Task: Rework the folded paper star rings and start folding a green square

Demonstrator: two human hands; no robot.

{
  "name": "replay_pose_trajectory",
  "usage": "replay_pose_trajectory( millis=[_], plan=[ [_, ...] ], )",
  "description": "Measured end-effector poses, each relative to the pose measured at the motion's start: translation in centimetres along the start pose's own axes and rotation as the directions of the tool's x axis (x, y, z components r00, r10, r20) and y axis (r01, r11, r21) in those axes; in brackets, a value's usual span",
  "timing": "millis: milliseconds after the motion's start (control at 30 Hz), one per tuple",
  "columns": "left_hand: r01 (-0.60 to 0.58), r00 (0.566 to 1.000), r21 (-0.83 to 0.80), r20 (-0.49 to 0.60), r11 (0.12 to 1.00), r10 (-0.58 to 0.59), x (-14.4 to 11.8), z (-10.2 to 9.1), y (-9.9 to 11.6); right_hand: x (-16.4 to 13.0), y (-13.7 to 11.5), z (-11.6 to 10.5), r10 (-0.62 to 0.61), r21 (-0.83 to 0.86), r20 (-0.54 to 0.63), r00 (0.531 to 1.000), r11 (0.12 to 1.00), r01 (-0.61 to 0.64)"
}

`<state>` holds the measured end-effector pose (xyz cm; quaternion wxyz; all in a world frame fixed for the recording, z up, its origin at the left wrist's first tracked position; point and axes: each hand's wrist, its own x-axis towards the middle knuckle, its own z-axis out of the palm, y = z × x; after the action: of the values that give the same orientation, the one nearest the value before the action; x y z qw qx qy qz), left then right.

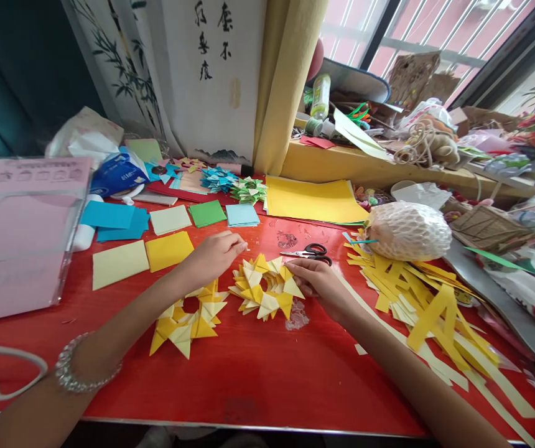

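My left hand (223, 252) hovers above the table with fingertips pressed together; whether something small is between them I cannot make out. My right hand (314, 280) pinches the right edge of a yellow and cream folded-paper star ring (269, 303), which lies in front of me with a hole in its middle. Partly hidden under my left forearm is a second folded-paper star ring (204, 326) in the same colours, with wider points. Black-handled scissors (316, 251) rest just behind my right hand, blades toward the left.
Yellow and cream paper strips (430, 311) are heaped at the right beside a net-wrapped bundle (407, 230). Coloured paper rectangles (208, 214) and a yellow sheet stack (314, 200) lie at the back. A pink plastic-covered pack (20, 236) stands left. Clutter fills the windowsill (342, 165).
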<state>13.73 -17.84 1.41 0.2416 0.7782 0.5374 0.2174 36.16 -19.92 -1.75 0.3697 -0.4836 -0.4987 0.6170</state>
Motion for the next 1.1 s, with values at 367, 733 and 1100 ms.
replay_pose_trajectory(
  millis=[367, 733, 1100],
  plan=[
    [-0.47, 0.848, 0.078, 0.316, 0.879, 0.426, -1.5, 0.6, 1.8, 0.0, 0.2, 0.6, -0.175, -0.367, -0.093, 0.98, 0.921, 0.129],
    [-0.293, 0.951, 0.272, -0.013, 0.917, 0.308, -0.5, 0.4, 0.3, -1.1, -1.3, -0.1, -0.559, -0.75, 0.166, 0.812, 0.463, 0.472],
    [-0.027, 0.974, 0.117, 0.227, 0.993, 0.0, 0.3, 0.9, -2.3, -0.5, -1.4, 3.0, -0.403, -0.751, 0.626, 0.667, -0.081, 0.656]
  ],
)
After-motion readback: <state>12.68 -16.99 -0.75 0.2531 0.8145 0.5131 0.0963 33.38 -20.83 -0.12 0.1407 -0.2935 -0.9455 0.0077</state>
